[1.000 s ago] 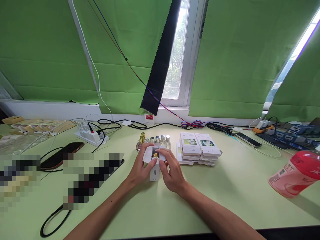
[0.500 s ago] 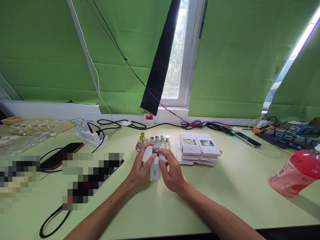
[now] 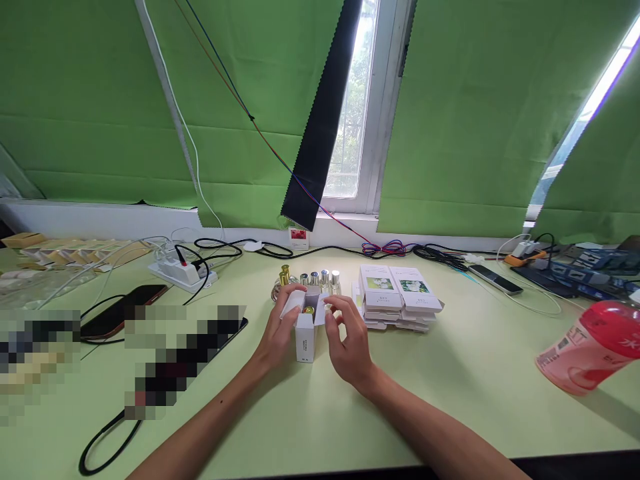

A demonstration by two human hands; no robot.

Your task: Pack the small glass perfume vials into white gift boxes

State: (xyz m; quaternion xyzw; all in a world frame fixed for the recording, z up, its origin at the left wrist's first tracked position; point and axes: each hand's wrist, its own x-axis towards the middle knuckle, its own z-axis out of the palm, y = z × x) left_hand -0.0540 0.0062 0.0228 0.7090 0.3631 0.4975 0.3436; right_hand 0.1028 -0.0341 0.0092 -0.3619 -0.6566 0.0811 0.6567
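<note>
A small white carton (image 3: 305, 340) stands upright on the green table (image 3: 450, 387) with its top flaps open. A gold-capped bottle (image 3: 309, 311) shows inside the opening. My left hand (image 3: 275, 337) grips the carton's left side, thumb on a flap. Just right of the carton is my right hand (image 3: 350, 340), fingers apart, fingertips near the right flap, holding nothing. Behind the carton stands a row of small bottles (image 3: 320, 280) with gold and silver caps. A stack of flat white cartons (image 3: 397, 297) lies to the right.
A power strip (image 3: 183, 270) with cables sits at the back left, a dark phone (image 3: 123, 310) in front of it. A black cable loop (image 3: 107, 440) lies near the front left. A red-capped pink bottle (image 3: 590, 347) lies on its side at the right.
My right hand has come off the carton top and drawn slightly right, fingers spreading. The flaps now stand open, with the gold cap showing. The carton shifted a little left.
</note>
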